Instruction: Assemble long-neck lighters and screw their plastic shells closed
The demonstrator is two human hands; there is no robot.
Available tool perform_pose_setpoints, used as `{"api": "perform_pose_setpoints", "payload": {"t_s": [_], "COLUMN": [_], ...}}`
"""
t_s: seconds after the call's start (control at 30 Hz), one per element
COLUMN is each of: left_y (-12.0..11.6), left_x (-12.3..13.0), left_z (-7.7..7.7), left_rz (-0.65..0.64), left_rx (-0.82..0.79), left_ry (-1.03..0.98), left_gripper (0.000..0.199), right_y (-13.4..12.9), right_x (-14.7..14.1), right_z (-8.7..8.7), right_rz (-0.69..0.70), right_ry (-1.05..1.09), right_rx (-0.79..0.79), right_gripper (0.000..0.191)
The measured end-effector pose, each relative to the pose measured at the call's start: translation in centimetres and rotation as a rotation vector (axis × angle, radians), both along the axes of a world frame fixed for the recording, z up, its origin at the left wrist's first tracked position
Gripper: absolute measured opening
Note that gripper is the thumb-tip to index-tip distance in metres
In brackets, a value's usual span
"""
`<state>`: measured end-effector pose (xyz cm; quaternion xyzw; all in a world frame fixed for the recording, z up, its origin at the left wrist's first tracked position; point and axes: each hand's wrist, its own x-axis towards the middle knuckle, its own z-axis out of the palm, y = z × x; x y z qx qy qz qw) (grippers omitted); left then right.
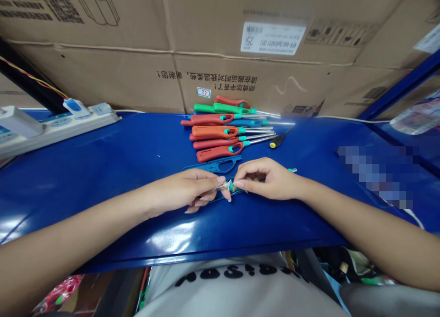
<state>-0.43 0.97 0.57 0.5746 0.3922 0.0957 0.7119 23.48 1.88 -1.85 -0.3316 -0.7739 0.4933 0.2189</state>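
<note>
Between my two hands is a small lighter part (226,186), see-through at one end and green at the other. My left hand (187,188) pinches its see-through end between thumb and fingers. On the green end, the thumb and fingertips of my right hand (270,179) are closed. Just behind the hands lies an empty blue lighter shell half (215,164) with a trigger opening. Another blue piece lies beneath the fingers, mostly hidden. A green part with a metal tip (292,170) shows past my right hand.
Several long-nosed lighters in red, orange, green and blue, including an orange lighter (216,132), lie behind the hands. A dark screwdriver-like tool (277,141) is beside their metal tubes. A power strip (58,124) stands left, a pixelated object (378,177) right, and a cardboard box (130,78) behind.
</note>
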Motion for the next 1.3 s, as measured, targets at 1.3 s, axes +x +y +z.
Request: {"api": "perform_pose_setpoints", "payload": {"t_s": [1.3], "left_y": [-0.7], "left_x": [0.6], "left_z": [-1.2], "left_rz": [0.011], "left_rx": [0.208], "left_ry": [0.011], "left_gripper": [0.045], "right_y": [0.0], "right_x": [0.1], "right_z": [-0.3], "right_rz": [0.013], "right_ry": [0.034], "right_rx": [0.031], "right_gripper": [0.025]}}
